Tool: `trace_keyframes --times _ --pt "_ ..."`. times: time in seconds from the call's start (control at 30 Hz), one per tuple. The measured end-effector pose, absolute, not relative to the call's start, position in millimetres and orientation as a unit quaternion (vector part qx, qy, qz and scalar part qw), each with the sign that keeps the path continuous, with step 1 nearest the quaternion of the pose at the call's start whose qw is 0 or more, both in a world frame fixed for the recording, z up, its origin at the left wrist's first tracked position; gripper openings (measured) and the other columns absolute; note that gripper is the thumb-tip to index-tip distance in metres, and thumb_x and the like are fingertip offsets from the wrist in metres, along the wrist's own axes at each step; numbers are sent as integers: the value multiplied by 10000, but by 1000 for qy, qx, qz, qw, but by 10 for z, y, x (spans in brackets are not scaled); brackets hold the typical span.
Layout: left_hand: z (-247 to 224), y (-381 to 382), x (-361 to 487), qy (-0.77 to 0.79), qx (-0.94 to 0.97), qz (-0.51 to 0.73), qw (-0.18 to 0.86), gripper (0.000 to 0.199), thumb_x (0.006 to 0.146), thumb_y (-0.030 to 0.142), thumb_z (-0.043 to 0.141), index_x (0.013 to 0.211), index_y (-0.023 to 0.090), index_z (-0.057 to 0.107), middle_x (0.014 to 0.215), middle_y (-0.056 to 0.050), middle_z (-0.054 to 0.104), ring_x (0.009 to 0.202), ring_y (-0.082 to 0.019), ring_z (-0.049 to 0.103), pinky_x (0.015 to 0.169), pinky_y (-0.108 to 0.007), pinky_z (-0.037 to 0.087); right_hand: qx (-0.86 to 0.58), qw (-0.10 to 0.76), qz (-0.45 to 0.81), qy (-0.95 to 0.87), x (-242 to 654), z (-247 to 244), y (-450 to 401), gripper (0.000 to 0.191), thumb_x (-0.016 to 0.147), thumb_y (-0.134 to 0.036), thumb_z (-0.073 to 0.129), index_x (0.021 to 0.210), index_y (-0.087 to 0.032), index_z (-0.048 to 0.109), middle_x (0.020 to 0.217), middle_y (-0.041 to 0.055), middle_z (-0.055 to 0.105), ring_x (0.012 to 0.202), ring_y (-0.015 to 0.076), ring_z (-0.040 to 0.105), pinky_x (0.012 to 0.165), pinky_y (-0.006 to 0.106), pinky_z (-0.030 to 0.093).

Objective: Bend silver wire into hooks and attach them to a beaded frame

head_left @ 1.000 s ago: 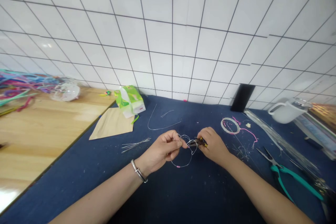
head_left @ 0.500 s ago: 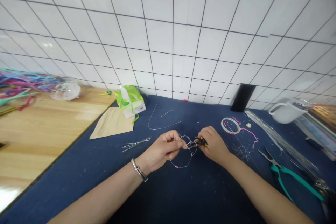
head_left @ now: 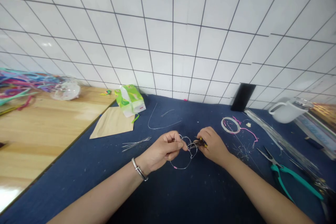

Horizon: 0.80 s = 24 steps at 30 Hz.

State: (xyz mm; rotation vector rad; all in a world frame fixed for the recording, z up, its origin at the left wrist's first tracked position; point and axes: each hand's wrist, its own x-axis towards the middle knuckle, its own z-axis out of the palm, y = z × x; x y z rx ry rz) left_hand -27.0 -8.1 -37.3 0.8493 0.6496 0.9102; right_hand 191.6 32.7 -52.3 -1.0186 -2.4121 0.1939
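Note:
Several loops of silver wire hang between my two hands, with small pink beads on the lowest loop. The fingertips of my left hand pinch the wire, and a silver bangle is on that wrist. Wrapped round small pliers with yellow and black handles is my right hand. The pliers' dark jaws reach left to the wire loops beside my left fingertips. Just where the jaws meet the wire is too small to tell.
Teal-handled pliers lie at the right, near wire bundles and a white mug. A round dish holds pink beads. Further left are a beige pouch, a green tissue pack and cut wires.
The wire loops have shifted slightly, with the pink beads a little lower and to the left. My right hand and the small pliers have moved very slightly left.

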Motion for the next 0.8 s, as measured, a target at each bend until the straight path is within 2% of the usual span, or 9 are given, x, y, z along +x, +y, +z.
trace_keyframes --times 0.5,0.8 --pt "-404 -90 -248 301 388 409 769 137 784 184 596 741 147 472 786 -53 645 372 2 321 383 -188 125 -356 247 53 -900 1894 -540 308 17 802 -177 497 800 -166 511 803 57 517 810 182 449 758 330 386" --pt "-414 -81 -241 305 410 406 758 135 791 158 579 743 135 455 781 -47 640 371 9 322 378 -175 133 -339 246 17 -908 1912 -627 348 113 839 -227 493 758 -164 541 765 53 512 768 166 437 728 319 379"
